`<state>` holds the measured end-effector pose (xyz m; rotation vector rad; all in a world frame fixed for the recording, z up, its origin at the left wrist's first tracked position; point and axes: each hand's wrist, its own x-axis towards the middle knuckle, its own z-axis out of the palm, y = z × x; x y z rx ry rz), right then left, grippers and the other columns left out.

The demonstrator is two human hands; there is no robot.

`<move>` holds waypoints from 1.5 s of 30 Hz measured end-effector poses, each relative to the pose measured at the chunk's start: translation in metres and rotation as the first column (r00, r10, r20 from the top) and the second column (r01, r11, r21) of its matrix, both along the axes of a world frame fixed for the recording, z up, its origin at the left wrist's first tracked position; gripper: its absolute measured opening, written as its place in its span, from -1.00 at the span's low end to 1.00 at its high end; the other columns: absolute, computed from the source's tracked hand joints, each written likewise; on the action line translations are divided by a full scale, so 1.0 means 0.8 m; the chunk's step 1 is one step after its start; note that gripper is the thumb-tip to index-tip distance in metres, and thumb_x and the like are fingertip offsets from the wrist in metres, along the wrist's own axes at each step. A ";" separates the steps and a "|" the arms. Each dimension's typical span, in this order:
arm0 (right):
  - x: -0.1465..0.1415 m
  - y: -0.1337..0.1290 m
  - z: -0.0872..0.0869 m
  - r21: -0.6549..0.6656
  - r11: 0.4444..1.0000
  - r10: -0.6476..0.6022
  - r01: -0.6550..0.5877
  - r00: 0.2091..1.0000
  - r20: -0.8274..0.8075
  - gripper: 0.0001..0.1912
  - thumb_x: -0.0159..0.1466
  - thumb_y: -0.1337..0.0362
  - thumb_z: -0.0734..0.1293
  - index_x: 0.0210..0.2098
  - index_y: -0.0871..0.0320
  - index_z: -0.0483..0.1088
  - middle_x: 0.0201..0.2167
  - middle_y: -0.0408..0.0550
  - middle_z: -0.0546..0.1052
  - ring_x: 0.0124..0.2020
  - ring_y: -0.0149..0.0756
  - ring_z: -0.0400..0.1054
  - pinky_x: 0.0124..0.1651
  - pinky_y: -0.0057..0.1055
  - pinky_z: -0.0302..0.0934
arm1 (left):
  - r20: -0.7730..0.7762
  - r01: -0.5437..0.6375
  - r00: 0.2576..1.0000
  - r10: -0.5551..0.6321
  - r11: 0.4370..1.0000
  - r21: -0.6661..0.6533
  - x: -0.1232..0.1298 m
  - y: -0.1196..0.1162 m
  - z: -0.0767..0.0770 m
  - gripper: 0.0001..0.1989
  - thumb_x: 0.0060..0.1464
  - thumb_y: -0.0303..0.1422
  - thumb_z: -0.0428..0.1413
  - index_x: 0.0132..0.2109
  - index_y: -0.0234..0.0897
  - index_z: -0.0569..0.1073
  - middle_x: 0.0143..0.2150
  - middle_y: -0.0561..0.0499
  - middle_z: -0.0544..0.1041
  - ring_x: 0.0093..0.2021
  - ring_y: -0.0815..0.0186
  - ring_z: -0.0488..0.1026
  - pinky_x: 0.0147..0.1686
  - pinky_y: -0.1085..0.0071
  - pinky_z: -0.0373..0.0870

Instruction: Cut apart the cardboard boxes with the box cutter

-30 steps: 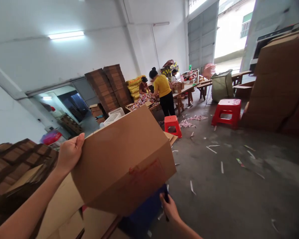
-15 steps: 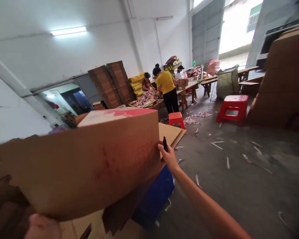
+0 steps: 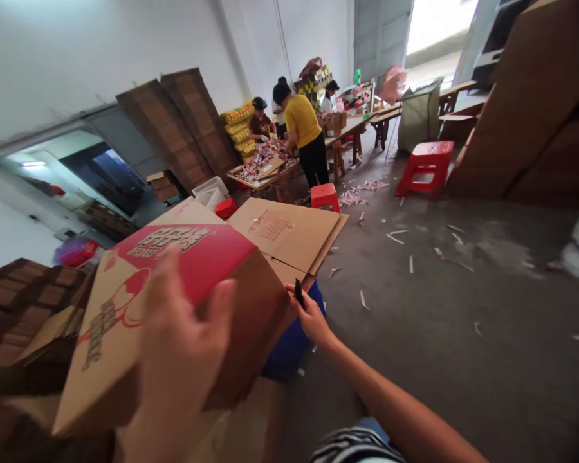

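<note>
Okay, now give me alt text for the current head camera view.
A right hand holding a black marker-like object touches a red-printed cardboard box, while the blurred left hand is raised before it. Behind, people work at tables near red stools.

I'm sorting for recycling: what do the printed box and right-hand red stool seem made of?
The printed box looks like matte cardboard: brown panels, creased edges; whether corrugated, I can't tell. The right-hand red stool is probably moulded plastic, slightly glossy, given its even colour and rounded cut-outs.
</note>
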<state>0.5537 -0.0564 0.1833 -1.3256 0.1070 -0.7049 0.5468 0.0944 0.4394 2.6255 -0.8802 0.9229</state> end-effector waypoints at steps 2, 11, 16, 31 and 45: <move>0.002 -0.010 -0.011 -0.039 0.998 -0.052 0.051 0.998 -0.026 -0.59 0.32 0.05 0.16 0.04 0.14 0.33 0.08 0.05 0.42 0.13 -0.17 0.25 0.21 -0.22 0.07 | -0.012 0.015 1.000 -0.014 0.996 0.092 0.018 -0.065 -0.021 -0.16 0.11 0.09 -0.10 0.32 -0.45 0.02 0.32 -0.30 0.12 0.31 -0.08 0.07 0.25 0.02 0.07; -0.007 -0.077 -0.021 -0.594 0.803 -0.290 0.048 0.902 -0.319 -0.77 0.38 0.17 0.11 -0.20 0.18 0.29 -0.33 0.03 0.51 -0.34 -0.23 0.41 -0.37 -0.44 0.00 | 0.093 -0.139 0.988 0.123 0.970 0.198 0.060 -0.147 -0.070 -0.26 0.14 0.10 -0.16 0.23 -0.40 0.28 0.22 -0.27 0.31 0.17 -0.12 0.29 0.04 0.00 0.31; 0.006 -0.094 -0.019 -0.724 0.688 -0.363 0.051 0.888 -0.283 -0.73 0.41 0.17 0.05 -0.25 0.19 0.25 -0.32 -0.01 0.50 -0.33 -0.28 0.38 -0.36 -0.43 -0.04 | 0.081 -0.222 0.974 0.210 0.955 0.198 0.052 -0.173 -0.080 -0.31 0.17 0.07 -0.18 0.25 -0.31 0.26 0.24 -0.19 0.29 0.15 -0.12 0.31 0.04 -0.01 0.32; 0.020 -0.119 -0.068 -0.726 0.687 -0.392 0.040 0.861 -0.324 -0.77 0.39 0.18 0.08 -0.24 0.16 0.29 -0.35 -0.08 0.50 -0.36 -0.32 0.37 -0.39 -0.39 -0.07 | 0.104 -0.289 0.957 0.273 0.931 0.221 0.069 -0.211 -0.107 -0.32 0.13 0.08 -0.13 0.25 -0.24 0.26 0.22 -0.20 0.31 0.10 -0.18 0.35 -0.10 -0.15 0.36; 0.035 -0.142 -0.085 -0.726 0.687 -0.332 0.037 0.905 -0.268 -0.74 0.38 0.16 0.10 -0.28 0.18 0.29 -0.39 -0.08 0.48 -0.38 -0.34 0.34 -0.37 -0.40 -0.08 | 0.083 -0.280 0.960 0.268 0.932 0.231 0.075 -0.222 -0.118 -0.32 0.12 0.07 -0.12 0.27 -0.21 0.22 0.26 -0.15 0.26 0.09 -0.23 0.35 -0.09 -0.25 0.33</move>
